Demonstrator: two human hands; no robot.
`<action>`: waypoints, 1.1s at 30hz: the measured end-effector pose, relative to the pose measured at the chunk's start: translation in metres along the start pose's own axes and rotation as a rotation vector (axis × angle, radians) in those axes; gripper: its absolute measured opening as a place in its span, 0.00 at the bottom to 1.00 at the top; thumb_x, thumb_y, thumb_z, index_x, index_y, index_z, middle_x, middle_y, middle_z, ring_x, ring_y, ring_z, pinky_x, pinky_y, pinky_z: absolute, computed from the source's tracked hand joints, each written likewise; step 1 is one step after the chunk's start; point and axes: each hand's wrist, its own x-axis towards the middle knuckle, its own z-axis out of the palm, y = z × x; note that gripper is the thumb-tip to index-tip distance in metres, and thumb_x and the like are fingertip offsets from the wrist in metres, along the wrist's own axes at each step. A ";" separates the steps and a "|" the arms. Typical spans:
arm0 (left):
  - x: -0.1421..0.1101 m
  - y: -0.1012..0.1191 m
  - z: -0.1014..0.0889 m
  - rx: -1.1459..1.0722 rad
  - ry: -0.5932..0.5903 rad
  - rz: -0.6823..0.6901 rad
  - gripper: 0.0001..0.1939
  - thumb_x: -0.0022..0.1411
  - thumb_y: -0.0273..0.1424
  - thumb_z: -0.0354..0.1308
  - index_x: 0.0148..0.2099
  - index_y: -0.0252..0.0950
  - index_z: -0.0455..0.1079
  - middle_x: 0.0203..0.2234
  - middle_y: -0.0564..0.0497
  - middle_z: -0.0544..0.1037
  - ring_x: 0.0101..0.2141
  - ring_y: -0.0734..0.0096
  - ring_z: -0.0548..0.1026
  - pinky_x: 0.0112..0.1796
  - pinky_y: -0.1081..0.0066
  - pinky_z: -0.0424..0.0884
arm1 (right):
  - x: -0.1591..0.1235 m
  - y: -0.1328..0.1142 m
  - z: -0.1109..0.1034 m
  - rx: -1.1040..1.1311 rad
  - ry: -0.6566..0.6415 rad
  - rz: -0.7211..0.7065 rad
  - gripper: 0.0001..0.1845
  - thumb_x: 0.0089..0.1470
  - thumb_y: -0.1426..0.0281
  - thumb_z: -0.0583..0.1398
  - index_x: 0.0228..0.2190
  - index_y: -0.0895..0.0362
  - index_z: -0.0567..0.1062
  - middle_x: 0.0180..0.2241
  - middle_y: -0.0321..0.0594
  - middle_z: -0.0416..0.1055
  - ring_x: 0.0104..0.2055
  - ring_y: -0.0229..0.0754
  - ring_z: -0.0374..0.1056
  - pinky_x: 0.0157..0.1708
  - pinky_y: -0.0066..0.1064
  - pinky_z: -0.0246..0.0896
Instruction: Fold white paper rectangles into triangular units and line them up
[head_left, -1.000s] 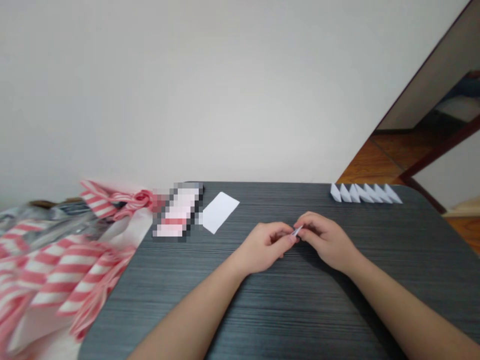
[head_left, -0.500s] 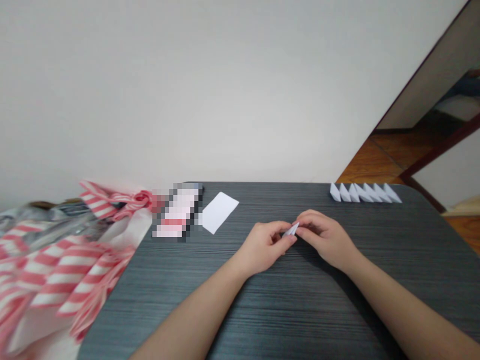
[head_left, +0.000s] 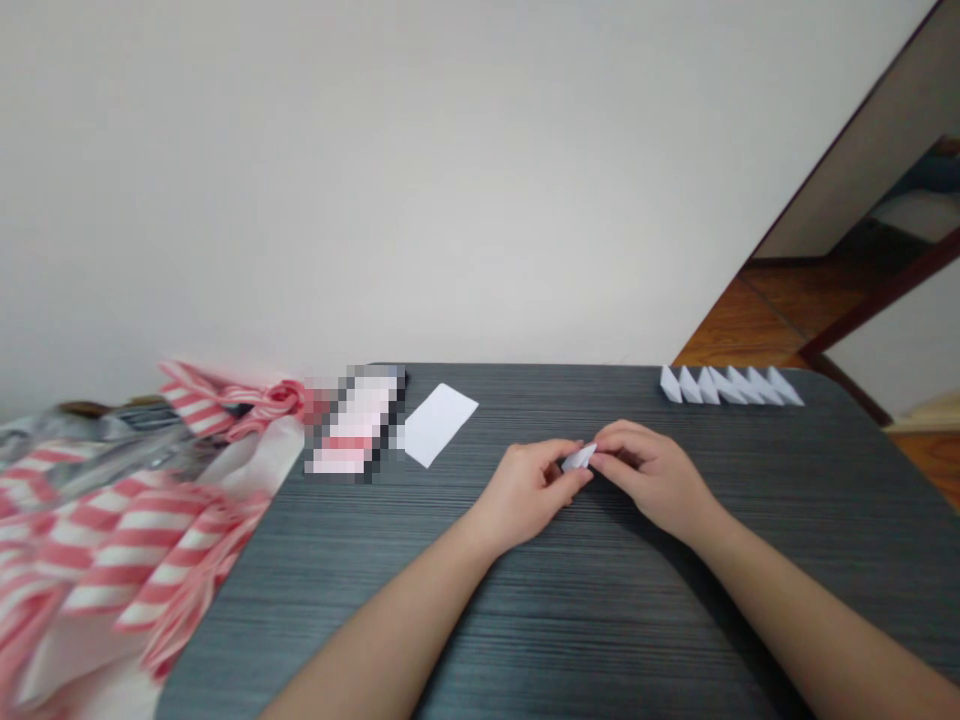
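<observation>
Folded white paper (head_left: 578,458) pinched between your left hand (head_left: 526,490) and right hand (head_left: 647,476), both hands grasping it at the fingertips over your dark desk (head_left: 600,630). Beyond, a white paper rectangle (head_left: 439,424) lies beside a pixelated object (head_left: 356,425); folded paper wedges (head_left: 726,387) line the far edge, pink-striped fabric (head_left: 127,540) heaped left.

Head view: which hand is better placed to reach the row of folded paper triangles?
Probably the right hand: it is closer to the folded paper triangles than the left hand; both pinch a paper piece.
</observation>
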 end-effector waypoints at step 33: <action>0.001 0.009 -0.004 0.143 -0.064 0.055 0.17 0.67 0.38 0.51 0.31 0.34 0.71 0.20 0.55 0.70 0.23 0.77 0.65 0.25 0.77 0.57 | -0.001 -0.004 -0.001 -0.078 -0.108 0.027 0.10 0.60 0.69 0.58 0.26 0.56 0.73 0.25 0.35 0.71 0.29 0.39 0.66 0.30 0.29 0.59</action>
